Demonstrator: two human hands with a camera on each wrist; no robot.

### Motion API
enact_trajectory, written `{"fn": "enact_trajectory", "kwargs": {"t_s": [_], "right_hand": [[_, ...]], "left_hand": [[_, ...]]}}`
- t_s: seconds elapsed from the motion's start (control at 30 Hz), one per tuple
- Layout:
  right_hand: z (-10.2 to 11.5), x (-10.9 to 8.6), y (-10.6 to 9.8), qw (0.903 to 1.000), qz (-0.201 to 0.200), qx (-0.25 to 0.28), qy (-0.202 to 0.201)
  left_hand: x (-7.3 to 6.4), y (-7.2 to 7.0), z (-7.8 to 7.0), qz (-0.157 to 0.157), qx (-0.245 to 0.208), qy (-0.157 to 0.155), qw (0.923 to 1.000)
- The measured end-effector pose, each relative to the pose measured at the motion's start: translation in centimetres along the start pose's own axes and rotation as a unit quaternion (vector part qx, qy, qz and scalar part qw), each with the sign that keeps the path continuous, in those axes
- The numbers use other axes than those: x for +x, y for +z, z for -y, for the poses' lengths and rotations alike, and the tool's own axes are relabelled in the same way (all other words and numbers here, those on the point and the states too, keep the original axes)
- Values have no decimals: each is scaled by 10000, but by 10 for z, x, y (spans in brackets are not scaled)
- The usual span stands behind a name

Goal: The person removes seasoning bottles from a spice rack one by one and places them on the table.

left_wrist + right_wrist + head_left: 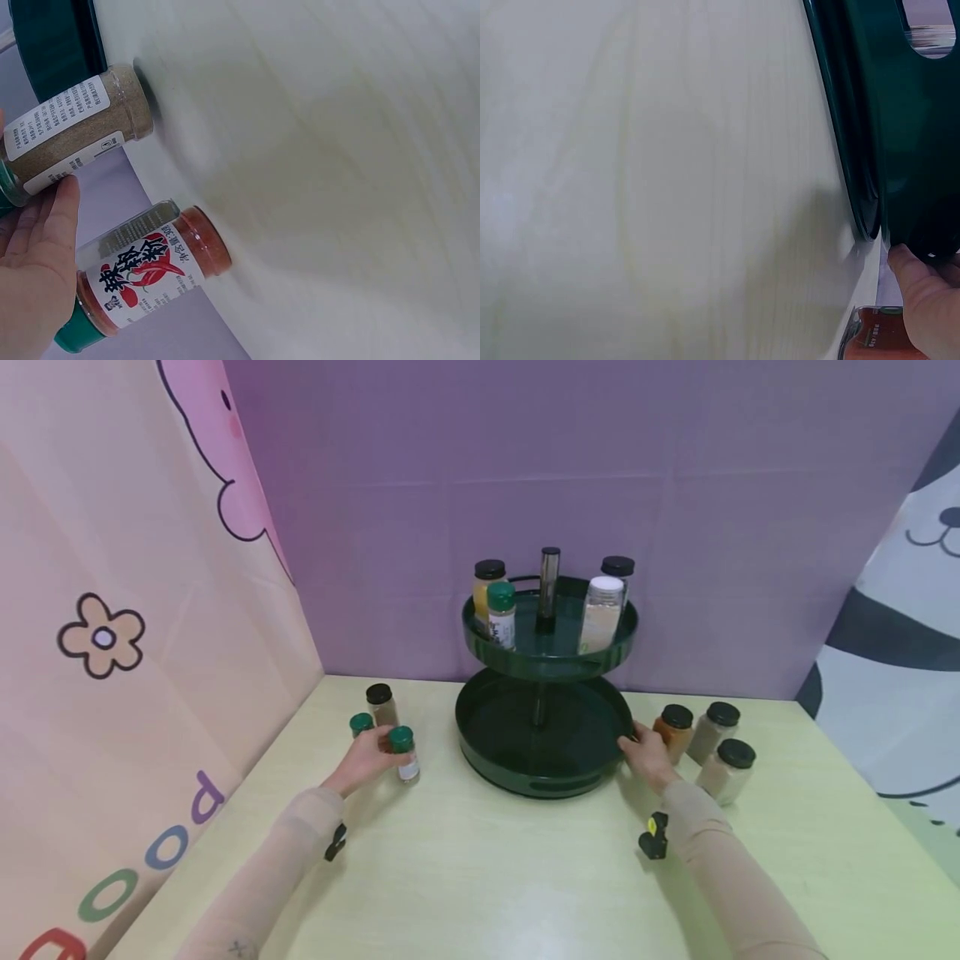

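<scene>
My left hand (365, 762) holds a spice jar (408, 770) with a green cap, gripping it near the cap. In the left wrist view this spice jar (79, 124) has grey-brown powder and a white label; whether its base touches the table cannot be told. Beside that hand stands a chili powder jar (161, 270), also green-capped, with another jar partly hidden behind it. My right hand (648, 757) grips the right rim of the lower tier (551, 787) of a dark green two-tier turntable rack. In the right wrist view, fingers (915, 274) touch the tier's wall (915, 150).
The upper tier (543, 670) bears several jars, among them a white-capped jar (600, 618) and a green-capped jar (502, 618). A black-capped jar (383, 706) stands behind my left hand. Right of the rack are an orange-brown jar (675, 737) and two other black-capped jars. A purple cloth (375, 568) hangs behind the table.
</scene>
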State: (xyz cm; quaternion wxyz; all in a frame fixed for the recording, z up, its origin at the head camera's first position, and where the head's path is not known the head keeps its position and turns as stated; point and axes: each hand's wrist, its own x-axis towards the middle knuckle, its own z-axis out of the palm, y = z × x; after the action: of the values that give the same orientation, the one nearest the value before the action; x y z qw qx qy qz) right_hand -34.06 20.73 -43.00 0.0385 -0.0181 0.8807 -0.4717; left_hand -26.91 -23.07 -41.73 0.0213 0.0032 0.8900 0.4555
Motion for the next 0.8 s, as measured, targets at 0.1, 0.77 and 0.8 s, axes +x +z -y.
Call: {"fn": "enact_trajectory", "kwargs": {"t_s": [0.1,0.77,0.8], "right_hand": [[1,-1,0,10000,23,21,29],[2,-1,1,9999,4,68,123],[1,-1,1,9999,11,60,151]], "left_hand": [[-1,0,1,14,9,-19,10000],[-2,2,8,-16,50,16,10000],[-2,2,9,-21,35,26,10000]]}}
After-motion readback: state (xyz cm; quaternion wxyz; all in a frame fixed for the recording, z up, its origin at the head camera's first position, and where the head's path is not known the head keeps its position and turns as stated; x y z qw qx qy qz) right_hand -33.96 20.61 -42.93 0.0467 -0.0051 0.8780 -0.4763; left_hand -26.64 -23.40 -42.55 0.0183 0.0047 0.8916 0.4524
